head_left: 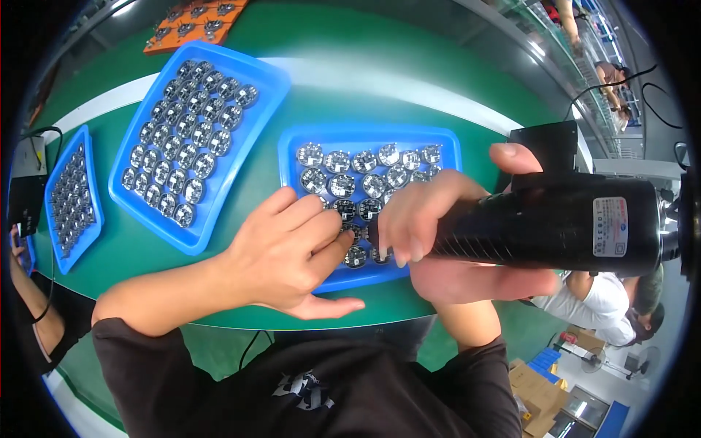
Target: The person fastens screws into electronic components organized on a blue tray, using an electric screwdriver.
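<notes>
My right hand is wrapped round a black electric screwdriver with a white label. Its body lies across the right side of the view, and the tip end points left over a blue tray of round metal parts with small circuit boards. My left hand is over the tray's near left part. Its fingers are curled, with fingertips at a round part near the tool's front, and the thumb sticks out to the right. What the curled fingers grip, if anything, is hidden, as is the contact between tool tip and part.
A second blue tray full of similar parts lies to the left, a third farther left. An orange fixture board with metal pieces sits at the far edge. Another person's arm shows at far left. The green table carries everything.
</notes>
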The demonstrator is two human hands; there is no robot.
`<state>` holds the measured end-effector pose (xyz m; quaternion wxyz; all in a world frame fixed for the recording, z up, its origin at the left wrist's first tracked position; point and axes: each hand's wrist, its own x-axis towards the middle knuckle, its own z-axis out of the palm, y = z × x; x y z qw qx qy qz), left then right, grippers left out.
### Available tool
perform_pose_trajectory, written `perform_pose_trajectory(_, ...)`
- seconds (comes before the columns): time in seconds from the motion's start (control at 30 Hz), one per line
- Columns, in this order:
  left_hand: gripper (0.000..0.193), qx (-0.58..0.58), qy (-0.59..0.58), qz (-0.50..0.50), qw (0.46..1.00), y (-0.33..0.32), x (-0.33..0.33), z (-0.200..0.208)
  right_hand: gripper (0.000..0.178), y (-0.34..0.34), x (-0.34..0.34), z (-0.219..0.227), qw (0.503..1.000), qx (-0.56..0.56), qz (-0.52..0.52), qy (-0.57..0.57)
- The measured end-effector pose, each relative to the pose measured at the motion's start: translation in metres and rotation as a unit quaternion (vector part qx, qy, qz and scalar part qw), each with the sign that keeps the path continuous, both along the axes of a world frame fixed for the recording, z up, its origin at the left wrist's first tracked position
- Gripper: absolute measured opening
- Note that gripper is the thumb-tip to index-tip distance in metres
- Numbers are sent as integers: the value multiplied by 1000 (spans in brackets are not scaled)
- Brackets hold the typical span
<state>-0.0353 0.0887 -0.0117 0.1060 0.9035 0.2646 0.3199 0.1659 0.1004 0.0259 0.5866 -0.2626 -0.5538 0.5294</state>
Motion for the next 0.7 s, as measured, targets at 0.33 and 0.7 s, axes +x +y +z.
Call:
perform_pose_trajectory(0.33, 58, -7, 6, -3, 1000, 0, 1, 0, 107, 2, -3, -8, 1000, 4, -17, 5)
perform_pose_trajectory(0.7, 58, -6, 0, -2, 1000, 0, 3, 0, 106, -3, -1, -3, 998, -15, -29, -51)
